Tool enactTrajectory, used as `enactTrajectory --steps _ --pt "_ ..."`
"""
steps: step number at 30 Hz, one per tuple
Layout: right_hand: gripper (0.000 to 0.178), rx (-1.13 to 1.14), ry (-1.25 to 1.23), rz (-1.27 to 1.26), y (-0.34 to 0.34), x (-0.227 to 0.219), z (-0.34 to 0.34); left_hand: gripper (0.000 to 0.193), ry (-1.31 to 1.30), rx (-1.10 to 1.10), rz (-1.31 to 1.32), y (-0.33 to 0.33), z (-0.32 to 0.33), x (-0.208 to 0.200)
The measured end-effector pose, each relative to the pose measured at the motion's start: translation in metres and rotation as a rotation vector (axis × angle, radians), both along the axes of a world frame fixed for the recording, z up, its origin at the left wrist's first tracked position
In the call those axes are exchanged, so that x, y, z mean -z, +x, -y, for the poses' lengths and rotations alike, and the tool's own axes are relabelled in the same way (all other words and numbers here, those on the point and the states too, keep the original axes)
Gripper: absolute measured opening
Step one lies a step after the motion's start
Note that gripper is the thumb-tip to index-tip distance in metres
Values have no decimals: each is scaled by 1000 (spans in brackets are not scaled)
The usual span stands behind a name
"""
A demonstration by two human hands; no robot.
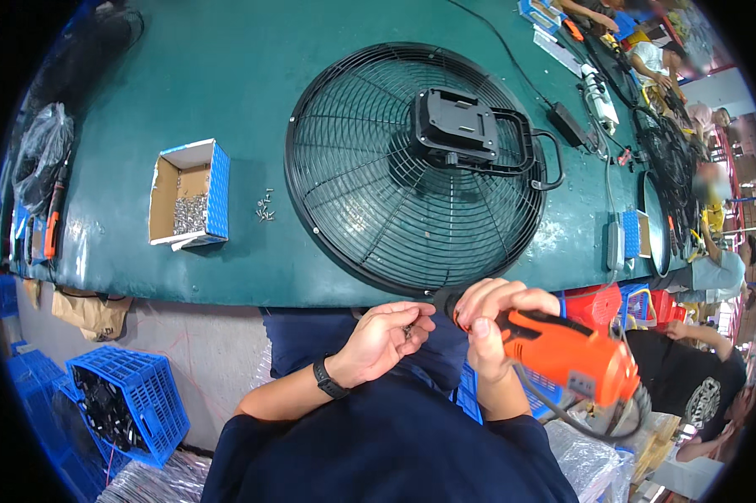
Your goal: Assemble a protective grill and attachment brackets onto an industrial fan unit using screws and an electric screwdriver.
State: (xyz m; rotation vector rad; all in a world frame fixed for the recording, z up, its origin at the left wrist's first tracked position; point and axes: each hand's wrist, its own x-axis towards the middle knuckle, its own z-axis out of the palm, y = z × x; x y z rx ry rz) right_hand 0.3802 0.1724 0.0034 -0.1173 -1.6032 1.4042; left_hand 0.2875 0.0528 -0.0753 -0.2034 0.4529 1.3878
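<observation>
A corded orange-and-black electric screwdriver is gripped in my right hand, its dark nose pointing left at the rim of the fan. My left hand is closed just beside that nose, fingers curled round small metallic bits that look like screws; the fingers partly hide them. In front of both hands a round black fan cage lies flat on the green table. On the cage sits a black housing with a curved handle. The tool's tip is close to the cage's near rim; contact cannot be made out.
Left of the fan stand an open blue-and-white box of screws and a few loose screws. A black adapter and white power strip lie to the right. Blue crates are at lower left. Co-workers occupy the right side.
</observation>
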Motion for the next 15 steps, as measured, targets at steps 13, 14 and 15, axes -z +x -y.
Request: enactTrajectory --steps 13,14,15 --pt "43 200 -797 -125 38 -3 -151 35 -28 -180 -198 -3 37 -17" --pt "41 125 -858 -85 40 1 -163 35 -19 -174 -210 -5 34 -19" --pt "38 12 -923 -110 36 0 -166 33 -33 -197 -217 -7 31 -23"
